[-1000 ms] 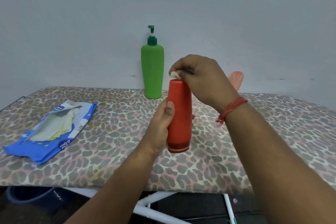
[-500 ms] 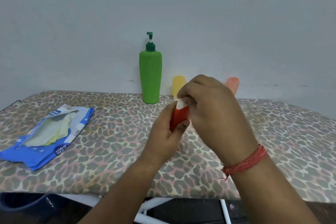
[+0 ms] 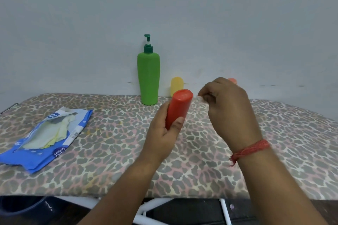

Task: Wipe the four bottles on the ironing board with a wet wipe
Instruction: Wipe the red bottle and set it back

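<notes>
Bottle (image 3: 178, 108) red, smooth, flat end tilted up; left hand (image 3: 162, 131) grips it; right hand (image 3: 228, 107) pinches wipe (image 3: 201, 97).

Wipes pack (image 3: 45, 137) left on ironing board (image 3: 182, 151); pump bottle (image 3: 148, 78) behind.

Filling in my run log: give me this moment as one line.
left hand: holds tilted red plastic bottle | right hand: pinches white wet wipe beside it | green pump bottle: upright on leopard-print ironing board
</notes>
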